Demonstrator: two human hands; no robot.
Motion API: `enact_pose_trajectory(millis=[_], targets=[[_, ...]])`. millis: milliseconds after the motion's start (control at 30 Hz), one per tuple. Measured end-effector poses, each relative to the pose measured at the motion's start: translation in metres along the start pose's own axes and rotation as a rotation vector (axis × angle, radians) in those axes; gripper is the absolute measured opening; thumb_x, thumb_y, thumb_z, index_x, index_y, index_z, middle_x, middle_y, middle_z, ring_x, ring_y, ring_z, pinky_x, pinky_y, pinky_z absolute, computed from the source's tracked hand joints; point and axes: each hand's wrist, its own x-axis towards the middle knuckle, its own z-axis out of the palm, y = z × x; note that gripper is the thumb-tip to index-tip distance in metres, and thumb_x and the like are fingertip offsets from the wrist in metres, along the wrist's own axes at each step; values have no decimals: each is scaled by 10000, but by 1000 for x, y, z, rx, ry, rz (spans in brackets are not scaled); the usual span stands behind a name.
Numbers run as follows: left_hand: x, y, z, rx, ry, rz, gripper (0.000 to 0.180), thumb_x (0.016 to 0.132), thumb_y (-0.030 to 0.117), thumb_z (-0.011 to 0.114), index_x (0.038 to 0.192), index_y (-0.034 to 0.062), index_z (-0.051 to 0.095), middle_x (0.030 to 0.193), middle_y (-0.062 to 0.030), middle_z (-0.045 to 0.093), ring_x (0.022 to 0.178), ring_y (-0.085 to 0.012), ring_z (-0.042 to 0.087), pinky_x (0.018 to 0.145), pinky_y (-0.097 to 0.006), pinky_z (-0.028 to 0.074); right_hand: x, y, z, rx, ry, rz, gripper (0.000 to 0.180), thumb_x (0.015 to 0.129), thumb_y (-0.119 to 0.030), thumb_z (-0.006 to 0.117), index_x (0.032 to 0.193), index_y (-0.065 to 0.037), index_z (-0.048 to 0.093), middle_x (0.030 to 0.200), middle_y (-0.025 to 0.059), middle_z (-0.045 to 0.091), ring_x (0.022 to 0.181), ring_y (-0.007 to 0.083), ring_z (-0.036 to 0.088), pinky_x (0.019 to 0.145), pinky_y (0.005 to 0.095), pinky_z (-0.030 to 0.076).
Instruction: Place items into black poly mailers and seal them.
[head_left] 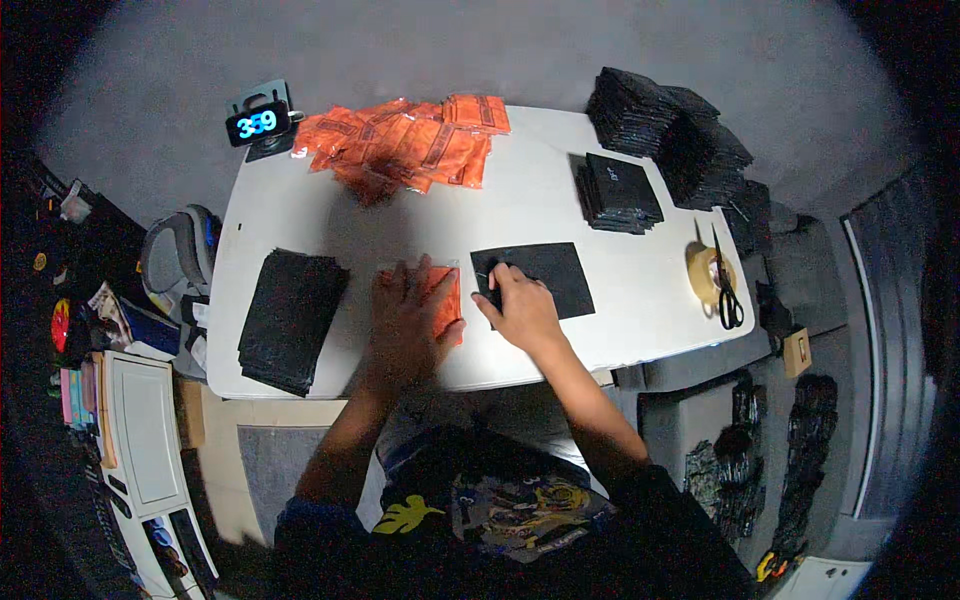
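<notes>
My left hand (403,325) lies with its fingers spread over an orange packet (447,290) in clear plastic, mostly in shadow. Just to the right, a flat black rectangular piece (555,275) rests on the white table (540,225); whether it is a bag or a sheet cannot be made out. The curled fingers and thumb of my right hand (525,308) close on its left side. A stack of similar black pieces (290,320) lies to the left of my left hand. Many overlapping orange packets (400,145) cover the table's far edge.
A smaller black stack (617,192) sits toward the far right, with taller black piles (675,130) behind it. Black-handled scissors (730,305) and a tape roll (702,275) lie near the right edge. A lit phone (258,123) stands at the far left corner.
</notes>
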Motion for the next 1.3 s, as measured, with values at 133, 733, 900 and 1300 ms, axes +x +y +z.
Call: enact_pose_trajectory(millis=[133,733,900,1300], targets=[[6,8,16,38,87,-129,830,878,445,800,1580,113,509,1603,-273,434,1460,-545,403,1192,-718,285,3,-3,-3,11,-79,54,395,966,-406,745,1088,-72,573,958,192,696,888,428,717,798,544,555],[-43,0,-23,-113,247,-239,500,983,250,668,1407,0,584,1299,-258,586,1209,-475,562,1099,-606,425,35,-34,15,111,-36,-391,397,982,-272,718,1309,-52,668,1227,221,616,1209,406,594,1089,545,457],[-59,-16,-31,-131,184,-348,406,1002,191,639,1355,-9,627,1312,-264,599,1258,-468,560,1143,-597,410,-9,-56,-21,-6,-140,-225,330,991,-304,722,1194,-44,712,1126,190,635,1109,393,607,987,527,472],[-44,4,17,36,125,-215,582,1011,229,631,1519,-34,524,1583,-278,483,1565,-473,335,1246,-633,300,-5,-62,10,-75,-301,-235,612,1088,-283,537,1620,-1,426,1721,244,333,1624,395,265,1302,564,263]])
